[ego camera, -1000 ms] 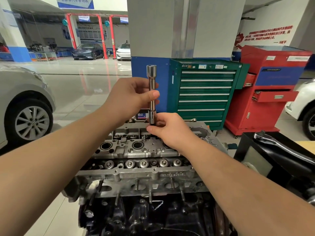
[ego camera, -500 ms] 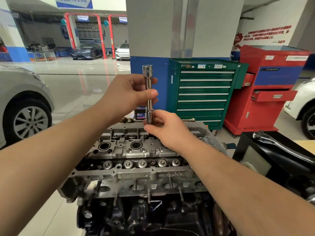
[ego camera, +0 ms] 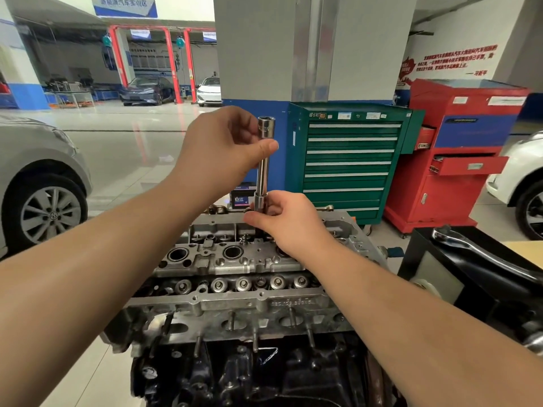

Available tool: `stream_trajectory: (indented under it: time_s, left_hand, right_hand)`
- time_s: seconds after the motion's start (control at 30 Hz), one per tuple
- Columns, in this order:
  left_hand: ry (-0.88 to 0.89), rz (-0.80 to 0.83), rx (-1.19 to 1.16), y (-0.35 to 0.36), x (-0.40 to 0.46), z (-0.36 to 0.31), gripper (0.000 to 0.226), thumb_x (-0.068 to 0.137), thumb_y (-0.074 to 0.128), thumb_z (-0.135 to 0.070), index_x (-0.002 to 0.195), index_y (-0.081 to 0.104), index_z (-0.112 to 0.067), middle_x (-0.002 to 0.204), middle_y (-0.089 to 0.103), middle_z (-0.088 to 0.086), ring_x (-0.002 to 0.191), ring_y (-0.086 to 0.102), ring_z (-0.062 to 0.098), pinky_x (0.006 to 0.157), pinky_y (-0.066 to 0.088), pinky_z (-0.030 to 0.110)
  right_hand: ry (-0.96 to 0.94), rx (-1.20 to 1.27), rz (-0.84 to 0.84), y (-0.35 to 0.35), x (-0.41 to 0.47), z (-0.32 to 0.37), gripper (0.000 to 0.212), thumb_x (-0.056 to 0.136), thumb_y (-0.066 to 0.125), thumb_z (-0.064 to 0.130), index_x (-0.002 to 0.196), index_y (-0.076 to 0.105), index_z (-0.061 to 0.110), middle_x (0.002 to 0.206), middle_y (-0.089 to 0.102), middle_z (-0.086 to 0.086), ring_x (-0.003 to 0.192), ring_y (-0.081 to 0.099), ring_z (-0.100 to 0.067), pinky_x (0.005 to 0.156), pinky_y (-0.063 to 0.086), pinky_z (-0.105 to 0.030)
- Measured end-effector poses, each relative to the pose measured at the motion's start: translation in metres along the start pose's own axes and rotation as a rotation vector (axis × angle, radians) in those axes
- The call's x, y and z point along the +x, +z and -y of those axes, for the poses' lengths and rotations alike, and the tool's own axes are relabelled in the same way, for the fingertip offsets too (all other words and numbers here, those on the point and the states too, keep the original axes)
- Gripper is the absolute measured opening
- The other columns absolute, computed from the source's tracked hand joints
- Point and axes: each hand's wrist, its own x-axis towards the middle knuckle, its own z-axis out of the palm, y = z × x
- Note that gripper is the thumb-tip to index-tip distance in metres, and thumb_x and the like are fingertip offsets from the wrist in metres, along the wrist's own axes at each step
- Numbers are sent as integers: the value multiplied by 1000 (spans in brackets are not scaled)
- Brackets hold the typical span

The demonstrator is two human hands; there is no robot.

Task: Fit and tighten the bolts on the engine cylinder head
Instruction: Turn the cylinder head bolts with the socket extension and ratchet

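Two hands working one long socket extension point(ego camera: 262, 165) above the far edge of the cylinder head point(ego camera: 235, 259). Standing upright, its open top end just above the left hand point(ego camera: 223, 148) and its lower end meeting the right hand point(ego camera: 289, 221) near the far right part of the head.

Gripping the upper shaft with the left hand, fingers curled behind it and thumb pressing across the front. Pinching the lower collar with the right hand, fingertips gathered round it, the palm lying over the head's far right corner and hiding whatever sits underneath.

Judging progress as early to middling: head already sitting on the dark engine block point(ego camera: 249, 377), near-edge studs standing bare, two round wells point(ego camera: 233, 251) near the left side gaping open with no bolt head plainly showing inside. Not possible to tell how many bolts are already seated, nor whether one is under the tool now. Looking like hand-spinning a bolt down through the extension, with no ratchet or torque wrench attached at the top yet, so final tightening probably remaining for every position.

Sitting well behind the engine, a green tool cabinet point(ego camera: 349, 160) and a red tool cabinet point(ego camera: 458, 154) with one drawer pulled out; lying on the black cart point(ego camera: 426, 259) at the right, a chrome wrench handle point(ego camera: 470, 248) within reach.
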Motion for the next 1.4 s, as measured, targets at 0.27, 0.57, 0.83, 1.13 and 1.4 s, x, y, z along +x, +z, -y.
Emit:
stream_trajectory:
  time_s: [0.27, 0.57, 0.83, 1.13, 1.4]
  left_hand:
    - [-86, 278, -467, -5, -1, 5, 25, 100, 63, 1, 124, 62, 0, 104, 73, 18, 94, 77, 32, 87, 63, 43]
    - [-421, 31, -662, 41, 4, -24, 40, 99, 50, -38, 63, 45, -21, 49, 30, -4, 46, 20, 18, 50, 21, 28]
    - [-397, 35, -629, 25, 10, -19, 34, 101, 56, -41, 87, 61, -11, 60, 54, 7, 54, 51, 23, 58, 47, 34]
    - [-259, -260, -416, 62, -9, -33, 33, 93, 56, -51, 74, 46, -26, 70, 47, -4, 69, 43, 22, 67, 38, 40]
    - [-455, 482, -810, 20, 26, -6, 39, 99, 48, -42, 67, 50, -19, 52, 31, -2, 48, 26, 18, 53, 29, 30]
  right_hand:
    - [-31, 119, 9, -1, 2, -5, 8, 92, 75, 25, 98, 72, 29, 92, 78, 10, 88, 73, -6, 94, 57, -40]
    - [-4, 77, 0, 2, 2, -4, 31, 68, 78, 54, 90, 69, 34, 85, 74, 17, 78, 68, 2, 78, 57, -32]
    - [3, 23, 8, 1, 5, -6, 17, 83, 82, 27, 89, 68, 36, 81, 75, 13, 72, 68, 2, 73, 53, -27]
    - [23, 6, -29, 5, 6, -2, 39, 46, 58, 60, 75, 60, 33, 70, 66, 30, 61, 56, 12, 63, 43, -25]
    - [30, 101, 84, 0, 2, -5, 18, 93, 67, 11, 103, 72, 25, 102, 78, 5, 99, 74, -12, 102, 54, -45]
